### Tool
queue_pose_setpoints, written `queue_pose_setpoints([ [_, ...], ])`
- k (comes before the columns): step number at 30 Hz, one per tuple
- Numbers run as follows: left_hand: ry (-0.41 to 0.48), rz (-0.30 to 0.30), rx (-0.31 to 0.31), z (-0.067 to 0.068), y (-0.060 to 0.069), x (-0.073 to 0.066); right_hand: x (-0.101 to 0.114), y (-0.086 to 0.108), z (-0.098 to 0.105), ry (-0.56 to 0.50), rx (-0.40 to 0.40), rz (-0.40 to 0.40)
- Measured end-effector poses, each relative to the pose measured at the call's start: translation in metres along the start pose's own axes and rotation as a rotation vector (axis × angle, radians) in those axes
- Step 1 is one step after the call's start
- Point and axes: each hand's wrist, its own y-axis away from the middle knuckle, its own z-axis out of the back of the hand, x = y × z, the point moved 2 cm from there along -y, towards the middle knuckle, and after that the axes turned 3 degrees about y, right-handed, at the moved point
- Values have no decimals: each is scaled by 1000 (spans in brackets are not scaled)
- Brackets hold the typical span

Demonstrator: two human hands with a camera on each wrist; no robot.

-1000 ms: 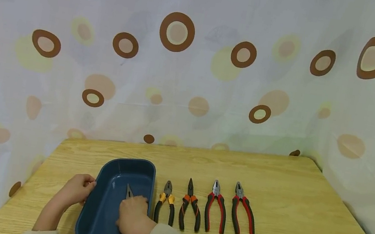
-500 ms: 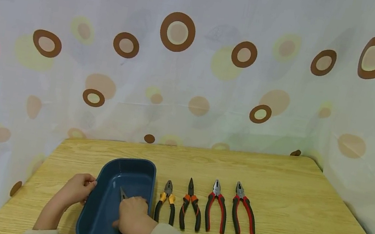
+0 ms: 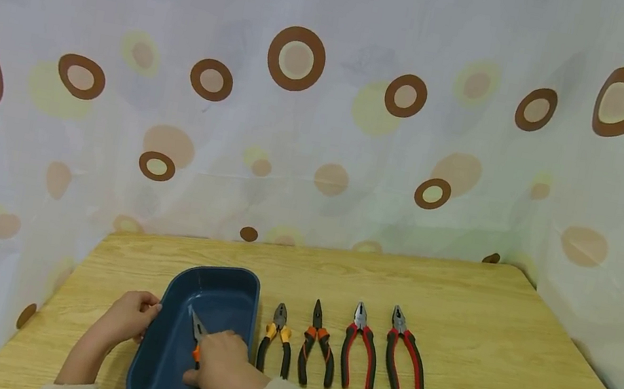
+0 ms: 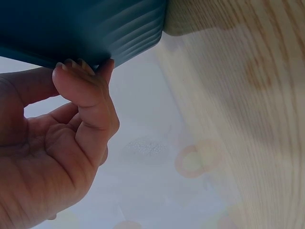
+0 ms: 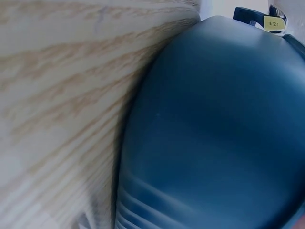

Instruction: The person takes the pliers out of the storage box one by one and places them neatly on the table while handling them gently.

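A deep blue rectangular bin (image 3: pixel 140 358) stands on the left of the table in the head view. My left hand (image 3: pixel 127 316) pinches its left rim between thumb and fingers; the left wrist view shows this hand (image 4: pixel 71 129) closely from below. Inside the bin, my right hand (image 3: pixel 226 367) grips long-nose pliers (image 3: pixel 198 325). Their grey nose points up and left, and a bit of orange handle shows; the rest is hidden under the hand. The right wrist view shows mostly the bin's outer wall (image 5: pixel 209 124).
Right of the bin lie yellow-and-black pliers (image 3: pixel 270 331), orange-and-black long-nose pliers (image 3: pixel 309 333) and two red-and-black combination pliers (image 3: pixel 352 326) (image 3: pixel 401 332), noses away from me. The wooden table (image 3: pixel 482 361) meets a spotted cloth (image 3: pixel 324 121) at the back.
The pliers in my right hand have swung and shifted left inside the bin, and some orange handle has come into sight. My left hand keeps its place on the rim.
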Motion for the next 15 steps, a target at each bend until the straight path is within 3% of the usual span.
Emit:
queue_pose_setpoints([
  [15,7,10,-3,0,1,-3,1,3,16,-134,-89,-10],
])
